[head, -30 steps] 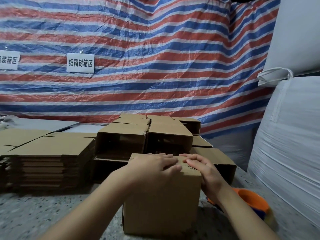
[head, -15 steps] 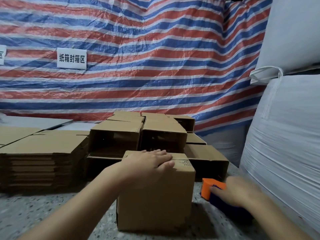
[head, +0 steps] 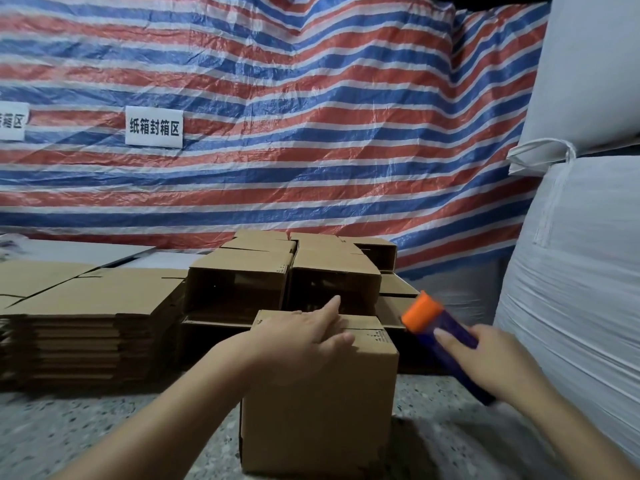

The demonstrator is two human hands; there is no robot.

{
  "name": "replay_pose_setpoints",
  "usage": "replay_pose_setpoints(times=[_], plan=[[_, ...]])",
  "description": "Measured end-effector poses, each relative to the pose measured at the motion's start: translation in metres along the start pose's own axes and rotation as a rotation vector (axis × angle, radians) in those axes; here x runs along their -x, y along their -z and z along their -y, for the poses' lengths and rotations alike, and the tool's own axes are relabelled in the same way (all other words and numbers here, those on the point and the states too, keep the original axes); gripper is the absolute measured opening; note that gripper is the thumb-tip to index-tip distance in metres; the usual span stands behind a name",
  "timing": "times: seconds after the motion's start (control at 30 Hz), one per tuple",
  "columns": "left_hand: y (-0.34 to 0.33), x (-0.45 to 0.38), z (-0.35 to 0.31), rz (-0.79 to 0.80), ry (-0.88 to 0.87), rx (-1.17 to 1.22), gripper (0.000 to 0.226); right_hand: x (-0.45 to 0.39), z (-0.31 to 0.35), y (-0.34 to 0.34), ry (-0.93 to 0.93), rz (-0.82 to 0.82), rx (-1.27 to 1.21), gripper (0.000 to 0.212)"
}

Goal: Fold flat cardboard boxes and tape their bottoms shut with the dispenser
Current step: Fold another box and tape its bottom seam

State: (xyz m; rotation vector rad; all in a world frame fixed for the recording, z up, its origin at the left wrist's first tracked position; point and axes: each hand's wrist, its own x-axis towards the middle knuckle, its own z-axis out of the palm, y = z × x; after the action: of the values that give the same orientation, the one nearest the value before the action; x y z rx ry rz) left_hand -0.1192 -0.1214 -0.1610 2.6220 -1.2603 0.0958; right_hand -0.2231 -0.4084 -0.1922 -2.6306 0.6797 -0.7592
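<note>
— Where is the folded box [head: 318, 407]?
— Upright on the speckled floor [head: 86, 431], before the box stacks [head: 284, 278].
— The hands?
— Left hand [head: 301, 336] presses flat on its closed flaps; right hand [head: 491, 355] grips the tape dispenser [head: 438, 327] — raised beside it.

Folded brown cardboard box [head: 318, 410] stands upright on the speckled bench [head: 86, 434], top flaps closed. Tape dispenser [head: 441, 337], blue body with orange end, is tilted in the air just right of the box.

speckled stone floor [head: 104, 427], boxes on it
a folded box [head: 318, 410] stood in front; flat cardboard stack [head: 79, 327] left, made-up boxes [head: 284, 282] behind.
</note>
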Motion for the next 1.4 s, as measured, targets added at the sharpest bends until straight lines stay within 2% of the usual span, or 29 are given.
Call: replay_pose_setpoints(times=[0.1,0.2,0.27,0.37,0.5,0.6,0.7,0.97,1.13,1.27,1.4], plan=[[0.006,0.002,-0.002,0.044,0.046,0.186,0.069,-0.012,0.041,0.046,0.049,-0.050,-0.385,0.067],[0.016,0.007,-0.004,0.080,0.115,0.344,0.061,-0.021,0.087,0.077,0.050,0.209,-0.696,0.078],[0.023,0.009,-0.005,0.056,0.146,0.448,0.054,-0.028,0.112,0.085,0.074,0.392,-0.779,0.077],[0.030,0.013,-0.002,-0.013,0.147,0.709,0.043,-0.039,0.140,0.085,0.103,0.562,-0.743,0.075],[0.030,0.010,0.002,-0.142,0.270,1.215,0.038,-0.048,0.161,0.072,0.109,0.648,-0.613,0.078],[0.031,0.005,0.007,-0.298,0.342,1.327,0.055,-0.052,0.168,0.068,0.120,0.675,-0.542,0.076],[0.036,0.004,0.014,-0.355,0.375,1.466,0.068,-0.054,0.173,0.068,0.122,0.692,-0.491,0.078],[0.048,0.004,0.012,-0.385,0.373,1.495,0.056,-0.059,0.182,0.068,0.173,0.692,-0.379,0.083],[0.053,0.003,0.015,-0.420,0.389,1.517,0.028,-0.061,0.185,0.067,0.198,0.690,-0.335,0.094],[0.050,0.003,0.013,-0.395,0.456,1.514,0.017,-0.063,0.184,0.067,0.202,0.705,-0.363,0.087],[0.052,0.002,0.009,-0.358,0.493,1.640,0.015,-0.067,0.184,0.069,0.171,0.751,-0.373,0.082]])
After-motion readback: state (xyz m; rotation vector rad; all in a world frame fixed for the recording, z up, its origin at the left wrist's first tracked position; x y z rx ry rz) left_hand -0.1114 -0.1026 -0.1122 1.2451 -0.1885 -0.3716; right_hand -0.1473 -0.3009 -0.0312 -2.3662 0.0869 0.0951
